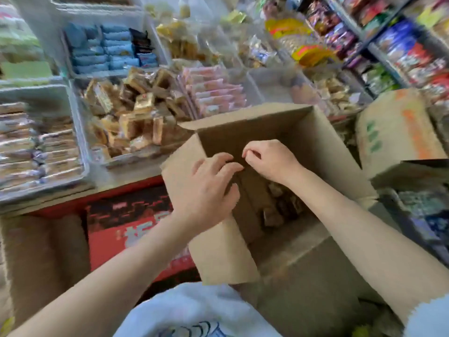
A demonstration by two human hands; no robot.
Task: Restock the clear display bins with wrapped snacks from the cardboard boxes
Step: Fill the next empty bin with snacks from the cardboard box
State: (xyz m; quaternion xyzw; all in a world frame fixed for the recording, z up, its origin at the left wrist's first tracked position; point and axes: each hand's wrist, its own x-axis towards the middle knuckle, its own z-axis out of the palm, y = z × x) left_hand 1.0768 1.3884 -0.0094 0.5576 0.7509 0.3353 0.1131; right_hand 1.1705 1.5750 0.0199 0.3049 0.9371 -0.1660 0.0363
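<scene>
An open cardboard box [323,152] stands in front of me, flaps up. At its bottom lie several brown wrapped snacks [279,205]. My left hand [206,188] reaches over the box's left flap [218,251] with its fingers spread and nothing visible in it. My right hand [269,161] hovers over the middle of the box opening, fingers curled into a pinch; I see nothing between them. Just beyond the box, a clear display bin [80,132] holds a heap of similar brown wrapped snacks [131,113]. The picture is motion-blurred.
More clear bins hold pink packs [213,91], blue packs [104,49] and stacked packs at the left [36,147]. A second printed cardboard box [398,127] stands at the right. A red carton [126,227] sits under the bin counter. Snack shelves [401,45] fill the right.
</scene>
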